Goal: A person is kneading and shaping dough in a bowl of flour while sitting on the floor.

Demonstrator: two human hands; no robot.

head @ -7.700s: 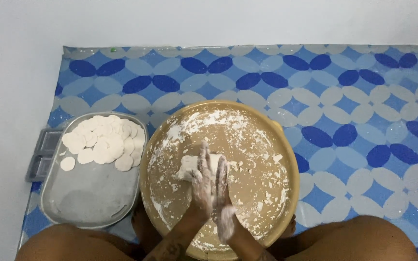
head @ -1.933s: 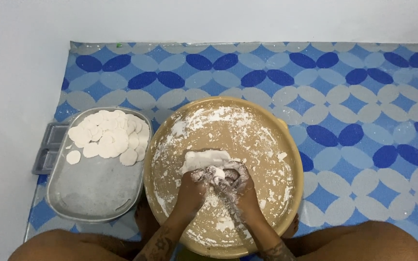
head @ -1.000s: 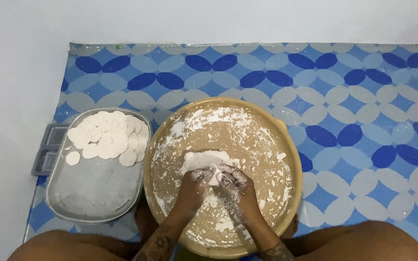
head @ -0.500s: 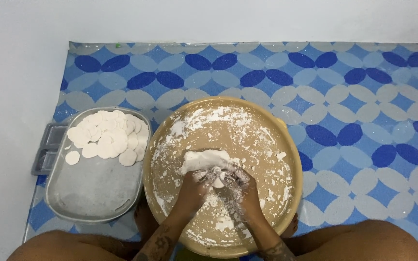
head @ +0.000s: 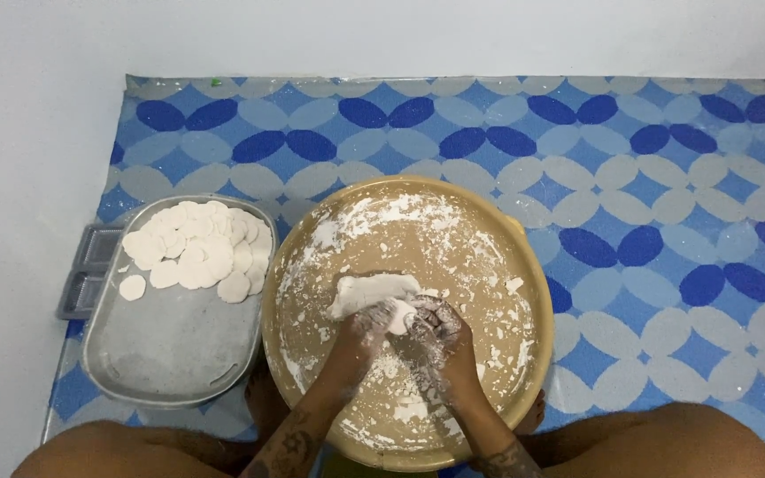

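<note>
A round tan basin [head: 524,265] dusted with flour sits on the floor between my knees. Inside it lies a white lump of dough [head: 367,289]. My left hand [head: 360,332], coated in flour, presses on the dough's near edge. My right hand [head: 436,332], also floury, is curled against the same edge, fingers closed on a small piece of dough between the two hands.
A grey metal tray [head: 170,354] left of the basin holds several flat white dough discs [head: 197,252] at its far end. A small grey plastic tray [head: 90,270] pokes out beneath it. A blue and white patterned mat [head: 648,204] covers the floor; a pale wall lies beyond.
Over several seconds the dough lump has shifted toward the basin's middle and flattened. In the last second both hands stay on its near edge, kneading with small finger movements.
</note>
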